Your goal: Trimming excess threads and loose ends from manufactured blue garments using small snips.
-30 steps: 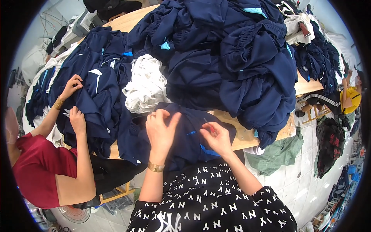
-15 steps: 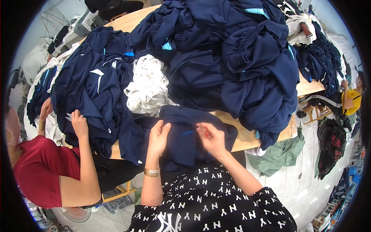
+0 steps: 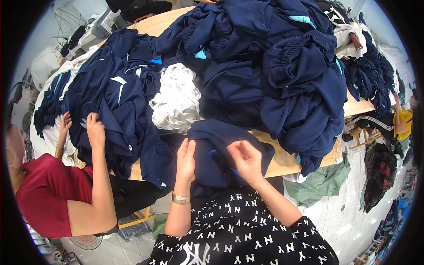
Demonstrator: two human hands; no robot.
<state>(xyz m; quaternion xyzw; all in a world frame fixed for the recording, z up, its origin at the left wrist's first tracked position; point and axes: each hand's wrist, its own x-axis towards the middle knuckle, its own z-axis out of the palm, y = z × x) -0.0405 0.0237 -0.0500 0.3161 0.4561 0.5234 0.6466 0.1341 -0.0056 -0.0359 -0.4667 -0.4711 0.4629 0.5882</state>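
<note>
A navy garment (image 3: 210, 170) hangs over the near edge of the table, bunched in front of me. My left hand (image 3: 186, 161) pinches its cloth between thumb and fingers. A short bright blue piece shows on the cloth between my hands. Just to the right, my right hand (image 3: 247, 160) is closed, with its fingertips curled together above the garment; what lies inside it is hidden. Beyond my left hand, a heap of white strips (image 3: 176, 99) rests against the navy clothes.
A large pile of navy garments (image 3: 232, 81) covers much of the wooden table (image 3: 287, 160). At left, a co-worker in a maroon top (image 3: 51, 194) handles more navy clothes (image 3: 110, 101). Green cloth (image 3: 324, 179) lies on the floor at right. Farther right sits a person in yellow (image 3: 403, 121).
The view has shifted a little, carrying the table rightward in the picture. Less of the blue piece shows between my hands. Something red in my right hand earlier is now out of sight.
</note>
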